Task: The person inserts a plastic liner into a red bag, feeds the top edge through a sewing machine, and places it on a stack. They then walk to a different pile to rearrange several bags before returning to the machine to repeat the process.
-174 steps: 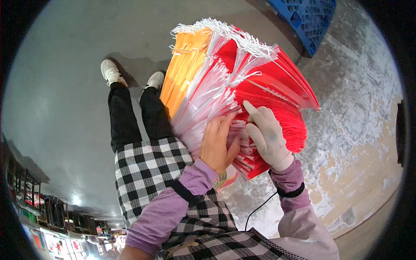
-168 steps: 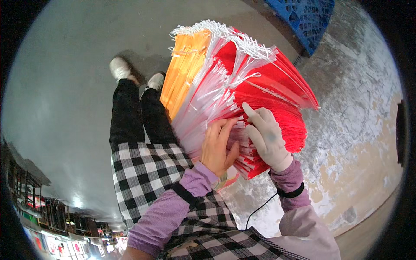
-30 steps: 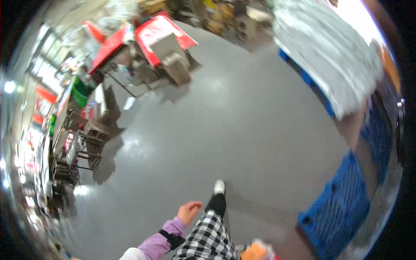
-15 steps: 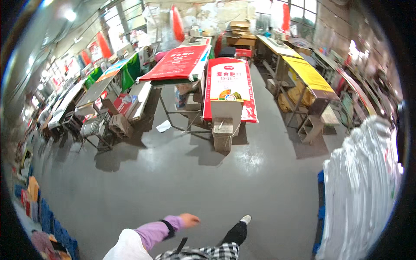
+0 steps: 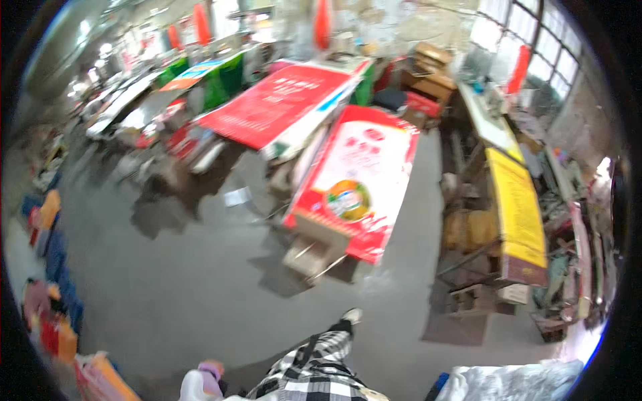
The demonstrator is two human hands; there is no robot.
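At the lower edge my left hand shows only as a small blurred patch beyond a purple sleeve. Its fingers cannot be made out, and nothing shows in it. My right hand is not in view. Ahead of me stands a low bench carrying a stack of red and white printed sheets or sacks, with coloured round pictures on the top one. Neither hand touches it. One of my shoes is on the grey floor, below a black-and-white checked garment.
A table with red printed sheets stands left of the bench. To the right runs a long table with a yellow sheet. White stacked material rises at lower right. Blue pallets and bundles line the left. A white scrap lies on the floor.
I have moved forward and my view has turned, so the bench and tables look nearer and tilted. My left hand has dropped toward the lower edge. The white stack has slid mostly out of view.
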